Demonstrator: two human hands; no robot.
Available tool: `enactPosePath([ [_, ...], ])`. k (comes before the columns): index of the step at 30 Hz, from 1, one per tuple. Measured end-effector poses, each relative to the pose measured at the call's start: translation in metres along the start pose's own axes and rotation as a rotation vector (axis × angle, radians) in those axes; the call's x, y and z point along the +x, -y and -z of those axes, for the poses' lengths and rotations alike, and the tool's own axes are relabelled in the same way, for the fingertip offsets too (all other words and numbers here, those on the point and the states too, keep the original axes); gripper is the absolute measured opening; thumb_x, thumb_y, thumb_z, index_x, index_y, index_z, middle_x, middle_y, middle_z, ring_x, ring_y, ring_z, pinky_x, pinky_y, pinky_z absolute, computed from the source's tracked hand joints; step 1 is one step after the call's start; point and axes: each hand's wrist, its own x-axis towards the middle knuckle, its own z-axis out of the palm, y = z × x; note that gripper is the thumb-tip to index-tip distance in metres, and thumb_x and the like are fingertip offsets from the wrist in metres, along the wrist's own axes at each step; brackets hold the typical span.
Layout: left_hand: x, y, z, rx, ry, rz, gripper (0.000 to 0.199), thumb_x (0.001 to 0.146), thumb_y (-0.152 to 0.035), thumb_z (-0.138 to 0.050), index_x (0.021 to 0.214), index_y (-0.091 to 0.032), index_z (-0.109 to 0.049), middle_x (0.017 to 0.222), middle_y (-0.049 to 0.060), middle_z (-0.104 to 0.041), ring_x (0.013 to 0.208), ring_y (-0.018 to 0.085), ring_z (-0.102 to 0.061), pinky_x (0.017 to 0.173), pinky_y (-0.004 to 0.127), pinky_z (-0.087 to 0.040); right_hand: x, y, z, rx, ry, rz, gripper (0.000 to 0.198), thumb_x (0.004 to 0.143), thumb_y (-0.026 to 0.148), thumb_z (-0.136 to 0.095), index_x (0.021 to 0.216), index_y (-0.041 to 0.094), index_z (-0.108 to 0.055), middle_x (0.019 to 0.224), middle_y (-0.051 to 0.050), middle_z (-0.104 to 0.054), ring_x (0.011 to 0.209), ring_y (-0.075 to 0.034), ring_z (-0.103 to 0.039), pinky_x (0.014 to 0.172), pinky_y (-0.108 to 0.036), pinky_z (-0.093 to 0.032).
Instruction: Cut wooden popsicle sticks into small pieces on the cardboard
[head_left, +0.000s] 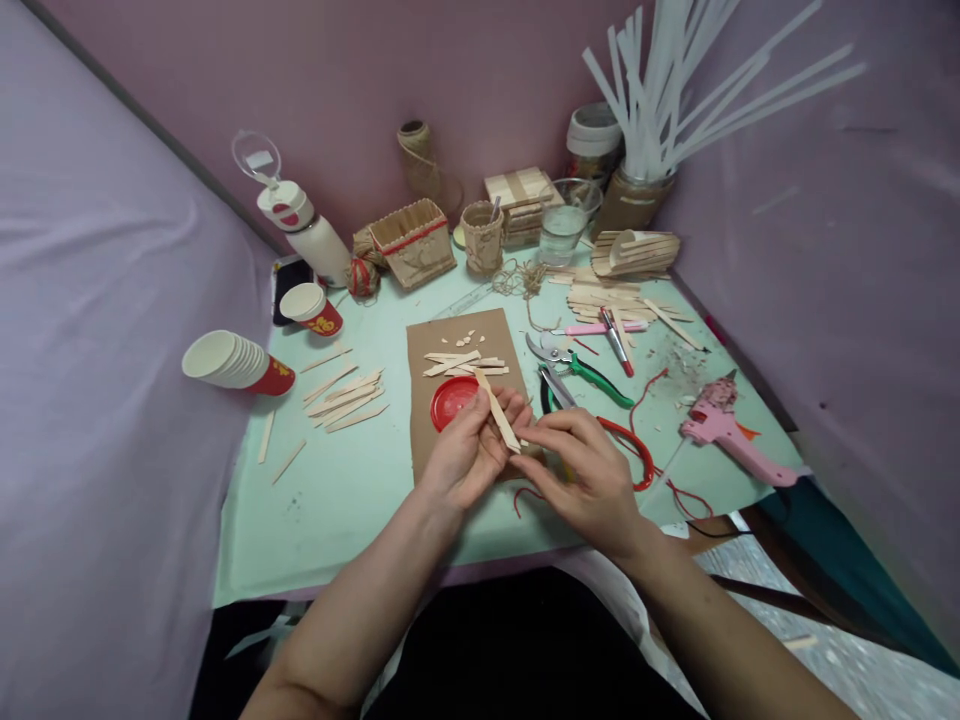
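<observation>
My left hand (470, 450) is palm up, its thumb pressing a pale wooden stick (498, 412) with a pointed lower end against the fingers. At that lower end, my right hand (583, 472) pinches with thumb and forefinger; the exact contact is partly hidden. Both hands are over a brown cardboard sheet (421, 345). Just beyond my left hand lies a red round lid (451, 398). A small pile of cut sticks (461, 363) and several wood chips (466, 338) rest farther up the cardboard. Red-handled scissors (637, 455) lie beside my right hand, partly covered.
Green-handled pruners (589, 372) and a pink glue gun (731, 435) lie on the right. Cut sticks (349, 400) and stacked paper cups (236, 362) are on the left. Along the back stand a white bottle (319, 245), a stick basket (416, 245) and a glass of water (561, 235).
</observation>
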Motion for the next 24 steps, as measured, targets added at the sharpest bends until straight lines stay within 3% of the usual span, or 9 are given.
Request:
enactPosePath([
  [8, -0.003, 0.003, 0.003, 0.025, 0.065, -0.010, 0.022, 0.096, -0.019, -0.044, 0.088, -0.011, -0.064, 0.081, 0.007, -0.073, 0.074, 0.013, -0.072, 0.088, 0.035, -0.056, -0.003, -0.001, -0.002, -0.001, -0.007, -0.023, 0.024, 0.080, 0.007, -0.065, 0.100, 0.019, -0.069, 0.086, -0.006, -0.063, 0.080, -0.017, -0.058, 0.071, -0.033, -0.051],
  [13, -0.002, 0.003, 0.009, 0.114, 0.076, -0.026, 0.017, 0.094, -0.016, -0.048, 0.091, -0.012, -0.064, 0.087, 0.008, -0.074, 0.080, 0.016, -0.072, 0.084, 0.032, -0.057, -0.007, -0.001, -0.004, 0.014, -0.058, -0.064, 0.023, 0.081, 0.005, -0.063, 0.099, 0.018, -0.070, 0.084, -0.006, -0.063, 0.078, -0.017, -0.060, 0.069, -0.031, -0.052],
  [18, -0.001, 0.003, 0.012, 0.167, 0.024, -0.045, 0.015, 0.091, -0.013, -0.051, 0.091, -0.010, -0.065, 0.084, 0.008, -0.074, 0.076, 0.015, -0.072, 0.081, 0.030, -0.058, -0.008, -0.003, -0.005, 0.052, -0.081, -0.115, 0.021, 0.082, 0.008, -0.063, 0.097, 0.020, -0.072, 0.083, -0.005, -0.064, 0.076, -0.016, -0.062, 0.067, -0.029, -0.052],
  [24, -0.001, 0.001, 0.010, 0.164, -0.081, -0.052, 0.015, 0.090, -0.012, -0.052, 0.089, -0.010, -0.066, 0.084, 0.009, -0.073, 0.075, 0.014, -0.072, 0.085, 0.031, -0.057, -0.007, -0.003, -0.002, 0.146, -0.015, -0.236, 0.021, 0.082, 0.016, -0.066, 0.100, 0.024, -0.072, 0.086, -0.004, -0.065, 0.073, -0.015, -0.063, 0.065, -0.029, -0.053],
])
